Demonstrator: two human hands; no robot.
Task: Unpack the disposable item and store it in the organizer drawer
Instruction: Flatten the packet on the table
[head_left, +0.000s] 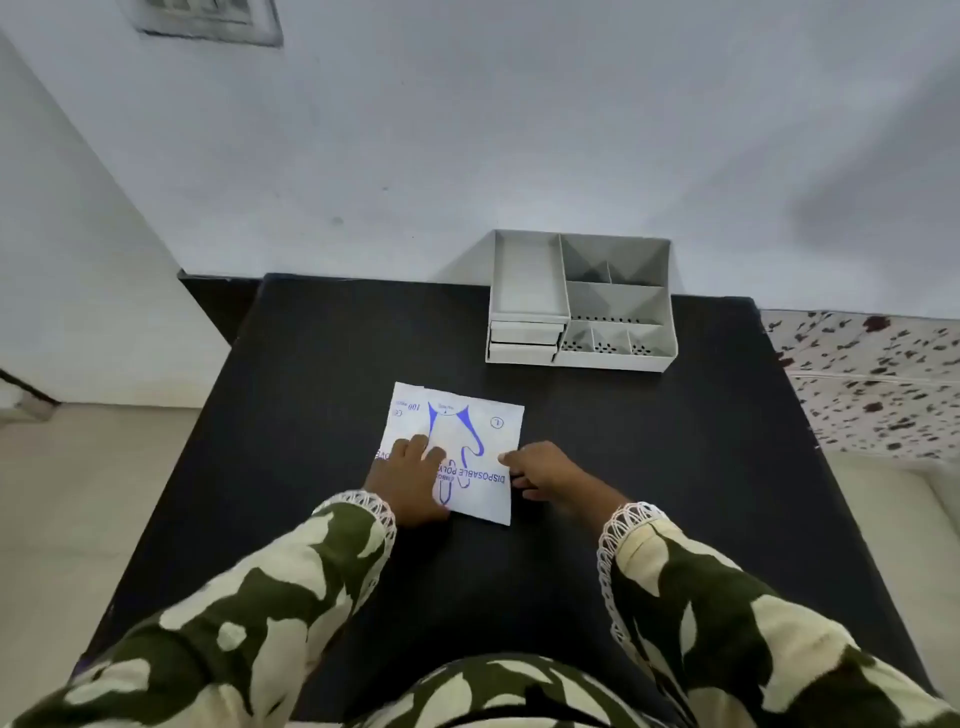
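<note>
Right now the packet (457, 447) is lying flat on the black surface (649, 467), just below the middle of the frame. It is a thin white plastic bag with blue print of a glove on it. I think it is very light and floppy, so it will bend and sag when it is lifted. It also looks smooth, so it could slip across the surface if it is pushed from only one side. The gloves inside are probably soft and thin too, and may cling together.

The left hand (413, 480) is resting on top of the lower left part of the packet, fingers spread and pressing down. It is not closed around anything. The right hand (540, 470) is sitting at the packet's right edge, fingers curled. Its fingertips are touching that edge, maybe pinching it, but I cannot tell for sure. Both arms are reaching forward from the bottom of the frame in green and cream sleeves.

A good place to hold would be a corner or the open end, with the other hand pinning the bag down.

The white organizer (582, 306) is standing well apart, up and to the right, against the wall. Its two small drawers (524, 343) look shut.
</note>
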